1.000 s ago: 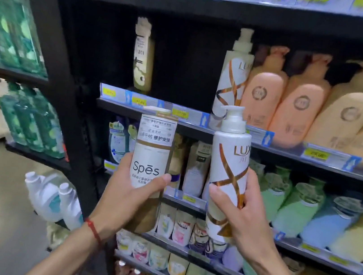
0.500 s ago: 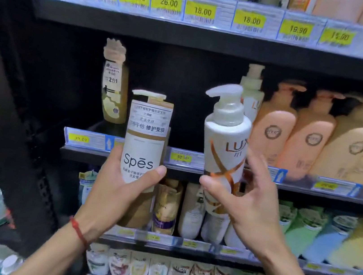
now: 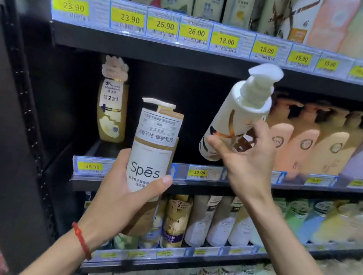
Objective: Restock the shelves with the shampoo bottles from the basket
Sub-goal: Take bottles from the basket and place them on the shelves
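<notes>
- Shampoo bottles: two are held up in front of a dark store shelving unit; no basket is in view.
- Middle shelf: a lone yellow bottle stands at its left end and a row of peach pump bottles at its right, with a dark bare gap between them.
- Spēs bottle: upright, in front of the shelf's front rail, below the gap.
- White pump bottle: raised level with the gap and tilted, its pump head leaning up and to the right.
- Left hand: fingers wrapped round the Spēs bottle's lower half, thumb across the label.
- Right hand: thumb and fingertips gripping the white bottle's lower body.
- Step in hand, as judged: shelving the white bottle. Next it likely needs righting, lifting over the rail, and setting down in the gap, clear of the peach bottles.
</notes>
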{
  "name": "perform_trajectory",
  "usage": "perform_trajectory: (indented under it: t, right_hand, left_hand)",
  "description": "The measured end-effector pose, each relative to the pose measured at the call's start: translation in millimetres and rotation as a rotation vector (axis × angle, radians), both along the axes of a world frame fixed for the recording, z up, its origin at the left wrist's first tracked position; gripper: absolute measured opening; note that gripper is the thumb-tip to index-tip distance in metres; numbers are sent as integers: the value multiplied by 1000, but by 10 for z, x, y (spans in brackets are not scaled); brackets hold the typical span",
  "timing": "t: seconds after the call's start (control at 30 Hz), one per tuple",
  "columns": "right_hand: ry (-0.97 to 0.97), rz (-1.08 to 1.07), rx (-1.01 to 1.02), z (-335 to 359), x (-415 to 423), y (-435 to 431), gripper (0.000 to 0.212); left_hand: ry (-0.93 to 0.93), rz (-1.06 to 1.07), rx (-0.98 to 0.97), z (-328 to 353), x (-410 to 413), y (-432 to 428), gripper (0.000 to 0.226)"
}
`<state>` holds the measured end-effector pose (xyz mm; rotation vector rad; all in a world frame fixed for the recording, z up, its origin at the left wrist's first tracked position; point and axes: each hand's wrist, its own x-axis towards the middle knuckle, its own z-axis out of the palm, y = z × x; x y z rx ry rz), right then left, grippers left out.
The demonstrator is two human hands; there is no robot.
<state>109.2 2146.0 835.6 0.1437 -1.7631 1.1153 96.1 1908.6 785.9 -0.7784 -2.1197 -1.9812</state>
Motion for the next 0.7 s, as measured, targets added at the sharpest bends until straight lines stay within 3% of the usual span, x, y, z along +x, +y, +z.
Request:
perform_trajectory:
  t: [0.23, 0.4, 0.57, 0.7]
  right_hand:
    - [-53, -14, -37, -231, -139, 19, 75]
    - [-100, -88, -19, -345, -169, -44, 73]
    - [-74, -342, 57, -370, -164, -177, 76]
    - [-78, -380, 27, -394, -150, -216, 79]
  left_hand:
    - [8, -14, 6, -13, -73, 10, 64]
    - [-1, -28, 11, -35, -115, 25, 63]
    - [-6, -42, 5, -51, -117, 26, 64]
    - [-16, -47, -16, -89, -112, 3, 61]
